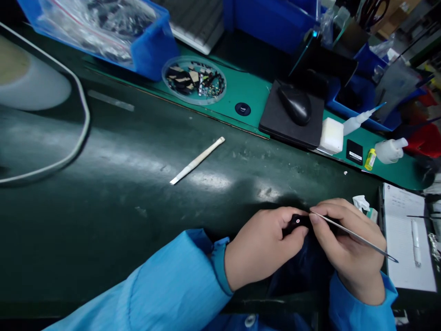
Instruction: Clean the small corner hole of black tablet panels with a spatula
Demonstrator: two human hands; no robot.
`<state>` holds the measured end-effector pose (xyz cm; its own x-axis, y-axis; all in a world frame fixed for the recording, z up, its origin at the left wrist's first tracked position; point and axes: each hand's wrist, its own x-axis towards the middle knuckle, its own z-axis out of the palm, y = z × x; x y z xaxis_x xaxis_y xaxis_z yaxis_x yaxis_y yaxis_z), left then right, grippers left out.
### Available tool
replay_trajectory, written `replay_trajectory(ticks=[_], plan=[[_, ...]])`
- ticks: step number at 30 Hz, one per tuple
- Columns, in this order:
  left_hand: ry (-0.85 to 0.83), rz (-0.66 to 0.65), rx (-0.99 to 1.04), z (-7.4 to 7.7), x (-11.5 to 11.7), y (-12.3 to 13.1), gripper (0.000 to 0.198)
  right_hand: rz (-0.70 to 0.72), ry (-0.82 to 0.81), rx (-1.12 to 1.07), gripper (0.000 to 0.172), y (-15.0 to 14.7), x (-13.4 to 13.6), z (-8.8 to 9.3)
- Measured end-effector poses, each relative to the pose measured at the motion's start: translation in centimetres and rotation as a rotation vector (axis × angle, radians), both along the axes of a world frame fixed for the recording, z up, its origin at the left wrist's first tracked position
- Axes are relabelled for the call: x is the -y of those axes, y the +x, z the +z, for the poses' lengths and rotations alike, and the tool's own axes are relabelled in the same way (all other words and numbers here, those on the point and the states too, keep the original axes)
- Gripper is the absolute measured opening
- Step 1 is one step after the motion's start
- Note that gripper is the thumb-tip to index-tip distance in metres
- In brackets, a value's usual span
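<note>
The part (296, 221), small and black with a red dot on its upper face, sits pinched in the grip of the left hand (263, 248), thumb and fingers closed narrow about it, just above the dark surface (138, 184); the right hand (347, 243) is touching it from the other side, its grip closed on a thin metal probe (358, 237); the probe's long axis runs from the part down and away to the right past the right wrist, its tip meeting the part's right edge at the right fingertips; so the part lies between the two grips, held by the left, and both hands are equally close; how the part itself is oriented I cannot tell, since the fingers cover most of it. Just right of the grips lie a paper sheet (401, 239) with a pen (416, 242); its writing is too small to read. Well beyond the grips to the left lies a white stick (197, 160); farther off stand a dish (194, 80) of small pieces, a mouse (295, 105) on its pad, a black card (354, 152) with an unreadable white label, and a white bottle (389, 150).
</note>
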<state>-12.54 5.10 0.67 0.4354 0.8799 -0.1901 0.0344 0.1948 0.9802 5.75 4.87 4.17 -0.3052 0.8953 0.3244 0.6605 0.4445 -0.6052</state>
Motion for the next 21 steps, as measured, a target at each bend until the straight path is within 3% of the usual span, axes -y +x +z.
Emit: replay_trajectory(ticks=[10, 18, 21], plan=[[-0.143, 0.023, 0.037, -0.6, -0.2, 0.1, 0.029, -0.216, 0.016, 0.099, 0.006, 0.8, -1.5, -2.1], [-0.124, 0.002, -0.025, -0.9, -0.5, 0.2, 0.029, -0.333, -0.179, 0.244, 0.028, 1.8, -2.2, -3.1], [-0.109, 0.005, -0.048, -1.0, -0.4, 0.2, 0.031, -0.376, -0.198, 0.278, 0.027, 1.8, -1.8, -2.8]])
